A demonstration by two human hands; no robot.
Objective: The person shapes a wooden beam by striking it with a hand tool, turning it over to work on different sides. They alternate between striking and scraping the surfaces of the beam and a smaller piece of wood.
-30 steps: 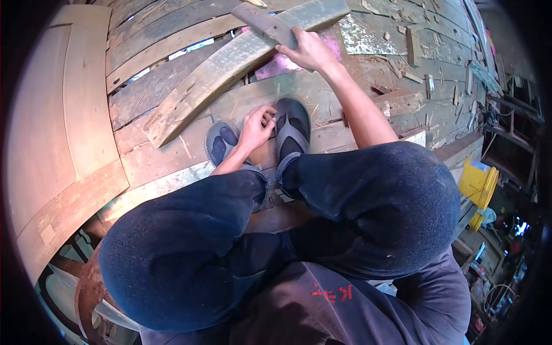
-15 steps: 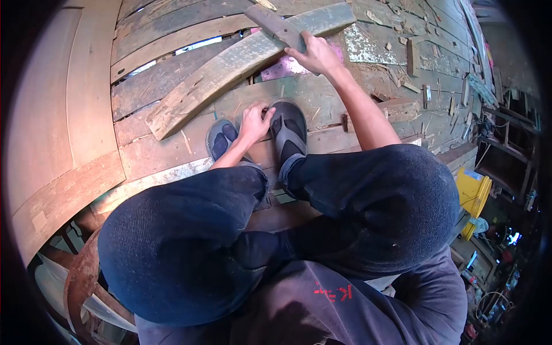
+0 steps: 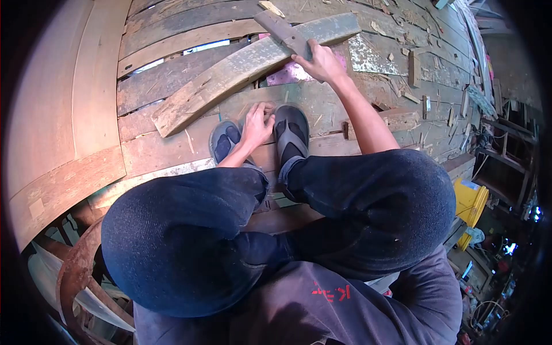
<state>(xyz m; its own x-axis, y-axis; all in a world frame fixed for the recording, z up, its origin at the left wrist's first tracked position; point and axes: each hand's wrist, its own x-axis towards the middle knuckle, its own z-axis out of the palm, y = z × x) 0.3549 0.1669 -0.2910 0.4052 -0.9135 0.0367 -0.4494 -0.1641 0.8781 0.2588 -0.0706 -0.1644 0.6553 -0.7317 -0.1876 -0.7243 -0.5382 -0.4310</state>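
Observation:
A long, weathered beam (image 3: 230, 70) lies slantwise on the plank floor in front of my feet. Across its upper part rests a short, dark wooden piece (image 3: 283, 34), and my right hand (image 3: 323, 62) is closed around the lower end of that piece. Between my two sandalled feet, low near the floor, is my left hand (image 3: 257, 125). Its fingers are bent and slightly blurred, and I cannot make out anything in them. The beam's near end is to the left of my left foot.
Smooth wooden panels (image 3: 95, 86) stand at the left. Wood chips and offcuts, one a small block (image 3: 414, 69), lie scattered at the upper right. A yellow container (image 3: 470, 202) is at the right, beside dark clutter. A pink sheet (image 3: 290, 73) shows beneath the beam.
The whole view has shifted slightly. My left hand's fingers have moved a little away from the right sandal and up. My right hand still holds the dark piece.

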